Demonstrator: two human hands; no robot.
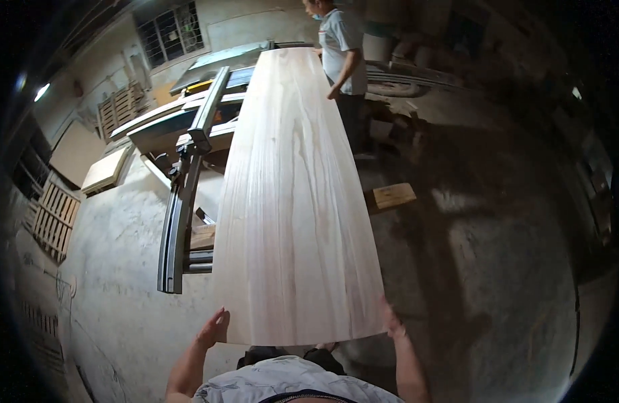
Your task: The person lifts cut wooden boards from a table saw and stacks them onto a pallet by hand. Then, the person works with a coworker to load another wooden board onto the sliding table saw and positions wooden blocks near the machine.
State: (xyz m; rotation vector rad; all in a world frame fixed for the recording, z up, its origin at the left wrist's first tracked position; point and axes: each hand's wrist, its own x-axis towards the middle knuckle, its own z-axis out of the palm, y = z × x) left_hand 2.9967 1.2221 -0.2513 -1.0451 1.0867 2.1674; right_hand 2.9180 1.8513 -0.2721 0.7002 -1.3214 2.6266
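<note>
A long, wide wooden board (299, 201), pale with brownish grain streaks, stretches from in front of my body to the far end of the machine. My left hand (213, 328) holds its near left corner, thumb up along the side edge. At the near right corner, my right hand (392, 320) grips the opposite edge, with some fingers hidden beneath the board. Another person (343, 54) in a light short-sleeved shirt stands at the far right side, one hand at the board's edge.
Left of the board is a machine with a metal rail (172, 242) and a sliding crossbar (210, 107). A wooden block (393, 195) juts out on the right. Stacked panels (105, 171) and a slatted pallet (54, 218) stand at the left on the concrete floor (128, 235).
</note>
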